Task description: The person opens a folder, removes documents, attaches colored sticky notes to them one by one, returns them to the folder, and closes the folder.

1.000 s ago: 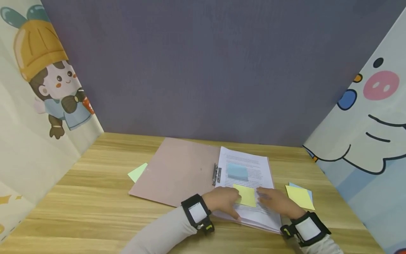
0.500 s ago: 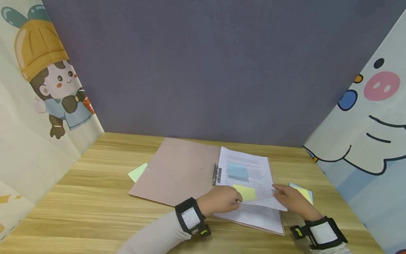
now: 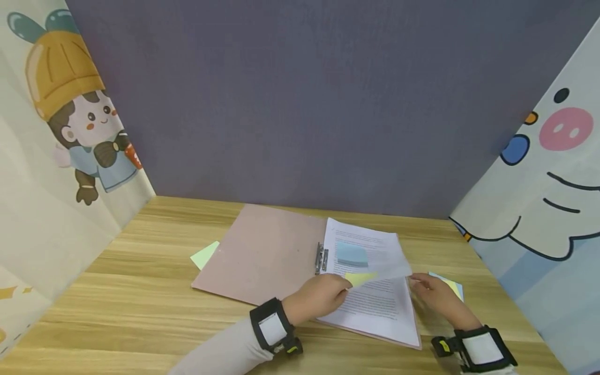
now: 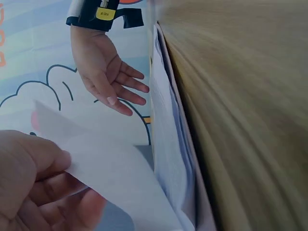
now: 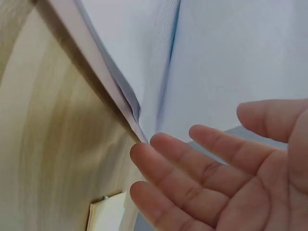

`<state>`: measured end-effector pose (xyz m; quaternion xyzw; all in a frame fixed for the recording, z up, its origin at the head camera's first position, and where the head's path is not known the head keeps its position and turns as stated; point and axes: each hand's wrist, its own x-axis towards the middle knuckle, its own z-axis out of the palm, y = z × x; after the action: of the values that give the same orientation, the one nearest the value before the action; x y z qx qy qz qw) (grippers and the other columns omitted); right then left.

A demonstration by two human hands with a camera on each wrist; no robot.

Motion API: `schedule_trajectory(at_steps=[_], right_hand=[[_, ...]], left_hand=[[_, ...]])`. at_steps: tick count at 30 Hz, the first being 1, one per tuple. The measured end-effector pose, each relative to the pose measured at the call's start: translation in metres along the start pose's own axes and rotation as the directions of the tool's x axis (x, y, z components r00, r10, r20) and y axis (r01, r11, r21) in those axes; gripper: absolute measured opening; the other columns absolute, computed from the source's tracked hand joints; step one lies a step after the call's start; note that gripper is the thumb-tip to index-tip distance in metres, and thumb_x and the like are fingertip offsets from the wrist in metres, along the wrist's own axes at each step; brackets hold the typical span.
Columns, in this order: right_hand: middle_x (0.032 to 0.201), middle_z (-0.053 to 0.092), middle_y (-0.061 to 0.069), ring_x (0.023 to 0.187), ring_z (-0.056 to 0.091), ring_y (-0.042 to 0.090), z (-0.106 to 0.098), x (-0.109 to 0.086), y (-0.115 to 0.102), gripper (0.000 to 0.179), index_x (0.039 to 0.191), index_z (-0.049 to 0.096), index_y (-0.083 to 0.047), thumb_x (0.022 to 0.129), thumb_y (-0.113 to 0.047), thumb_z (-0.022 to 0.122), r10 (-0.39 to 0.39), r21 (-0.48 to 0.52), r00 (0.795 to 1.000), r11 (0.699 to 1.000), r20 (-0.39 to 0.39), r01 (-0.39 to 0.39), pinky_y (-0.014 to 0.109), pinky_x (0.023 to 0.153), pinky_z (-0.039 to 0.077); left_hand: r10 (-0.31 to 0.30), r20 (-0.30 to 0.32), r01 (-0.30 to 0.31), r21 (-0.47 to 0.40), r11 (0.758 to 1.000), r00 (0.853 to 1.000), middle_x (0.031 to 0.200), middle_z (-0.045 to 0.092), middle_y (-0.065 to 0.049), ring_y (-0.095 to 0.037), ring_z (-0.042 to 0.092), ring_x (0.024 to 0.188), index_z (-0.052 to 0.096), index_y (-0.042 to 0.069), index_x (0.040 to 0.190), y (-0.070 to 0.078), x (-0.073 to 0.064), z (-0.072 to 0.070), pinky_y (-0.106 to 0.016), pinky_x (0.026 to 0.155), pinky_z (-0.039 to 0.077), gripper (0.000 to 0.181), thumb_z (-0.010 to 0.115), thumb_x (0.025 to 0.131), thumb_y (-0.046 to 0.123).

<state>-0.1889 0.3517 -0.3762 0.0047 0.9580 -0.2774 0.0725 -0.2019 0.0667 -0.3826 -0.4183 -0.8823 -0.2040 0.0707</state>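
Observation:
An open pink folder (image 3: pixel 272 250) lies on the table, with a stack of printed sheets (image 3: pixel 382 312) held by a metal clip (image 3: pixel 321 259). My left hand (image 3: pixel 316 297) pinches the lower edge of the top sheet (image 4: pixel 106 168), which curls up off the stack. On that sheet are a blue sticky note (image 3: pixel 351 253) and a yellow sticky note (image 3: pixel 360 277), the latter partly folded from sight. Beside the sheet's raised right corner is my right hand (image 3: pixel 440 299); its fingers (image 5: pixel 187 187) are extended and hold nothing in the right wrist view.
A green sticky note (image 3: pixel 204 255) pokes out from under the folder's left edge. Right of the folder, yellow and blue notes (image 3: pixel 455 285) lie partly behind my right hand. A dark panel (image 3: pixel 300 104) stands behind the wooden table (image 3: pixel 140 291), with printed sheeting at both sides.
The top sheet's lower edge has come up and away from me, uncovering the printed page below. My left hand now pinches it; my right hand has moved right, off the page.

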Motion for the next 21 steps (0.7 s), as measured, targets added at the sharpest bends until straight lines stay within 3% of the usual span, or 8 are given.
schedule_trajectory(at_steps=[9,15,21], right_hand=[[0.121,0.051,0.032,0.103,0.057,0.040,0.007,0.004,0.000,0.042,0.127,0.045,0.010,0.095,-0.017,0.040,0.038,0.050,0.999,0.998,0.021,-0.039,0.050,0.083,0.048],[0.120,0.052,0.031,0.101,0.058,0.038,0.010,0.007,-0.002,0.040,0.125,0.047,0.010,0.094,-0.016,0.043,0.026,0.031,1.000,0.999,0.005,-0.026,0.047,0.080,0.049],[0.118,0.053,0.031,0.095,0.061,0.032,0.012,0.009,-0.002,0.041,0.125,0.046,0.010,0.094,-0.017,0.043,0.050,0.042,0.999,0.998,0.014,-0.051,0.044,0.078,0.051]], left_hand=[[0.034,-0.150,-0.037,-0.017,0.999,0.988,0.094,0.070,-0.003,-0.008,0.065,0.085,0.068,0.004,0.100,-0.007,-0.013,-0.004,-0.011,0.073,0.049,0.018,0.057,0.087,0.007],[-0.001,-0.220,-0.015,-0.071,0.997,0.976,0.094,0.069,-0.008,-0.012,0.065,0.085,0.067,0.000,0.100,-0.013,-0.022,-0.005,-0.010,0.071,0.049,0.017,0.058,0.086,0.006],[-0.030,-0.312,0.002,-0.088,0.996,0.950,0.088,0.069,-0.008,-0.009,0.063,0.074,0.067,-0.001,0.096,-0.019,-0.033,-0.008,-0.007,0.064,0.047,0.015,0.060,0.084,0.005]])
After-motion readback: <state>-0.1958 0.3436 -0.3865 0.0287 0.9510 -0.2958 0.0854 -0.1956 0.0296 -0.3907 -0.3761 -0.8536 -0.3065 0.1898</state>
